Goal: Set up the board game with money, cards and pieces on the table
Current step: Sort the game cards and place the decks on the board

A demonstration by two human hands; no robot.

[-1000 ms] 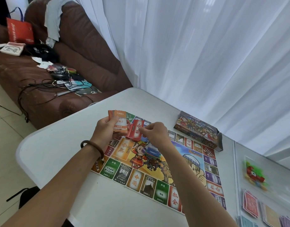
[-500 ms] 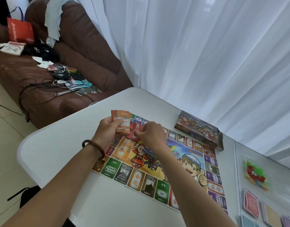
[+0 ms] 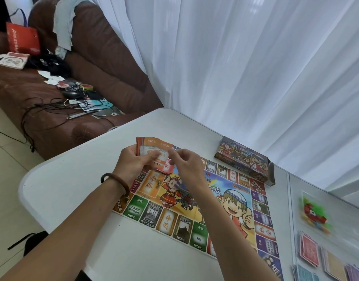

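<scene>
Above the 11 o'clock corner of the colourful printed game board on the white table, the left hand grips a fanned stack of orange and red paper cards. Right hand — fingers curled at the fan's edge, blurred; whether they pinch a card cannot be told. Illustrated cardboard game box — at 2 o'clock.
</scene>
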